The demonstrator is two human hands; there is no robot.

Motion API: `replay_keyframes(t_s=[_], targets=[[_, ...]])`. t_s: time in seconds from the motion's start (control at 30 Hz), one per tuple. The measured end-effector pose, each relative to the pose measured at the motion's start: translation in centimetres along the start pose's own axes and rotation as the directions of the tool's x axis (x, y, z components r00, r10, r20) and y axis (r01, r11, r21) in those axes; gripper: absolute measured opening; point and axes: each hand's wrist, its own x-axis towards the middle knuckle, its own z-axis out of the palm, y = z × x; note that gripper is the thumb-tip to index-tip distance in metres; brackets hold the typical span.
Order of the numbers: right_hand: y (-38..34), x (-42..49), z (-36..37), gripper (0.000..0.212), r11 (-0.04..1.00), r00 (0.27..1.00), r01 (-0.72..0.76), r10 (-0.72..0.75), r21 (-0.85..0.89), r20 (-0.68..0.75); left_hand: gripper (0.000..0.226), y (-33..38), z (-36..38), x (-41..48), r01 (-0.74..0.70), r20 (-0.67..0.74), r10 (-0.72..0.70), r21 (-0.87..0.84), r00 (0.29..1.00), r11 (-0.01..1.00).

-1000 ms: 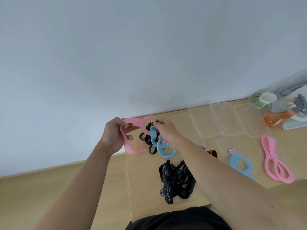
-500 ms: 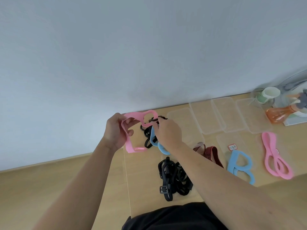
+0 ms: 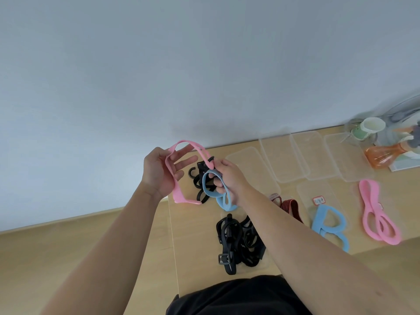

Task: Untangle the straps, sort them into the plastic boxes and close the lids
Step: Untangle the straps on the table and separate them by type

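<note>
The knot you are working sits in the air above the far left of the surface (image 3: 195, 246): a pink strap (image 3: 175, 193), a blue strap (image 3: 223, 202) and some black straps (image 3: 200, 178) hooked together through a small dark ring at the top. Your right hand (image 3: 229, 178) has a curled grip on the blue strap, with thumb and forefinger pinching at the ring where the pink end meets it. Your left hand (image 3: 159, 176) is spread flat inside the pink loop, fingers straight, holding it wide rather than clasping it. That looks like the right setup. Keep the loop tensioned and open, and feed the pink end back out through the ring instead of tugging, which would likely tighten the tangle. Let the black straps hang free so you can see which way they cross. Once freed, the pink one probably belongs with the sorted pink strap (image 3: 375, 214) at the far right, past the sorted blue strap (image 3: 329, 221). The plastic boxes (image 3: 281, 160) lie open further back.
</note>
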Motion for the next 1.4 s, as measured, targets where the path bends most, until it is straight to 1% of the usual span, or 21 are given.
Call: replay_keyframes(t_s=[0.07, 0.17, 0.23, 0.3, 0.4, 0.5, 0.57, 0.67, 0.8, 0.83, 0.93, 1.03, 1.13, 1.17, 1.23, 1.3, 1.37, 1.4], targets=[[-0.1, 0.3, -0.4, 0.015, 0.989, 0.995, -0.075, 0.065, 0.129, 0.076, 0.032, -0.1, -0.1, 0.0, 0.016, 0.010, -0.016, -0.019, 1.000, 1.000], [0.0, 0.8, -0.8, 0.026, 0.947, 0.967, -0.200, 0.149, 0.251, 0.208, 0.029, -0.4, -0.4, 0.1, 0.030, 0.037, -0.028, -0.068, 0.999, 0.997], [0.1, 1.0, -1.0, 0.030, 0.933, 0.947, -0.244, 0.170, 0.266, 0.273, 0.029, -0.7, -0.7, 0.3, 0.042, 0.055, -0.037, -0.093, 0.998, 0.995], [-0.1, 0.8, -1.0, 0.028, 0.929, 0.928, -0.271, 0.184, 0.251, 0.324, 0.028, -0.9, -0.7, 0.4, 0.052, 0.073, -0.044, -0.103, 0.996, 0.993], [-0.3, 0.4, -1.0, 0.023, 0.916, 0.894, -0.315, 0.199, 0.248, 0.402, 0.018, -1.1, -0.5, 0.6, 0.053, 0.107, -0.042, -0.103, 0.993, 0.993], [-0.1, 0.2, -1.1, 0.023, 0.899, 0.852, -0.357, 0.203, 0.253, 0.482, 0.017, -1.1, -0.4, 0.8, 0.059, 0.146, -0.042, -0.115, 0.988, 0.992], [0.1, 0.1, -1.1, 0.025, 0.889, 0.830, -0.380, 0.207, 0.254, 0.517, 0.017, -1.1, 0.0, 0.7, 0.060, 0.174, -0.044, -0.090, 0.984, 0.994], [0.3, 0.1, -1.2, 0.029, 0.879, 0.814, -0.405, 0.220, 0.252, 0.538, 0.028, -1.2, 0.7, 0.4, 0.059, 0.205, -0.058, 0.001, 0.977, 0.998], [0.7, 0.2, -1.4, 0.033, 0.857, 0.788, -0.434, 0.212, 0.278, 0.577, 0.020, -1.3, 1.1, 0.3, 0.027, 0.211, -0.043, 0.078, 0.977, 0.997], [0.7, 0.2, -1.5, 0.032, 0.847, 0.780, -0.442, 0.200, 0.295, 0.592, 0.019, -1.4, 1.1, 0.4, 0.012, 0.213, -0.033, 0.103, 0.977, 0.995], [1.0, 0.4, -1.4, 0.017, 0.832, 0.778, -0.442, 0.170, 0.335, 0.605, 0.018, -1.7, 1.3, 0.5, -0.026, 0.227, -0.015, 0.178, 0.974, 0.984], [0.7, 0.3, -1.3, 0.015, 0.843, 0.816, -0.405, 0.159, 0.353, 0.556, 0.025, -1.8, 1.1, 0.9, -0.029, 0.190, -0.022, 0.263, 0.982, 0.964], [-0.1, 0.3, -1.3, 0.022, 0.834, 0.881, -0.380, 0.194, 0.400, 0.432, 0.024, -1.8, 0.9, 1.2, -0.024, 0.078, -0.005, 0.368, 0.997, 0.929], [-0.3, 0.2, -1.3, 0.022, 0.851, 0.901, -0.355, 0.201, 0.387, 0.384, 0.025, -1.9, 1.0, 1.3, -0.023, 0.037, 0.008, 0.412, 0.999, 0.911], [-0.8, -0.1, -1.1, 0.020, 0.921, 0.937, -0.290, 0.219, 0.261, 0.271, 0.029, -1.9, 1.3, 1.3, -0.015, -0.029, 0.035, 0.513, 0.999, 0.858], [-1.1, -0.5, -0.7, 0.016, 0.973, 0.968, -0.225, 0.217, 0.049, 0.129, 0.034, -1.9, 1.7, 1.5, -0.011, -0.062, 0.059, 0.592, 0.996, 0.806], [-1.3, -0.9, -0.4, 0.020, 0.974, 0.982, -0.187, 0.188, -0.124, -0.007, 0.034, -1.5, 2.1, 1.3, -0.020, -0.063, 0.080, 0.649, 0.995, 0.760], [-1.5, -1.0, -0.3, 0.021, 0.970, 0.985, -0.171, 0.164, -0.174, -0.052, 0.035, -1.2, 2.4, 1.1, -0.032, -0.062, 0.099, 0.672, 0.993, 0.740]])
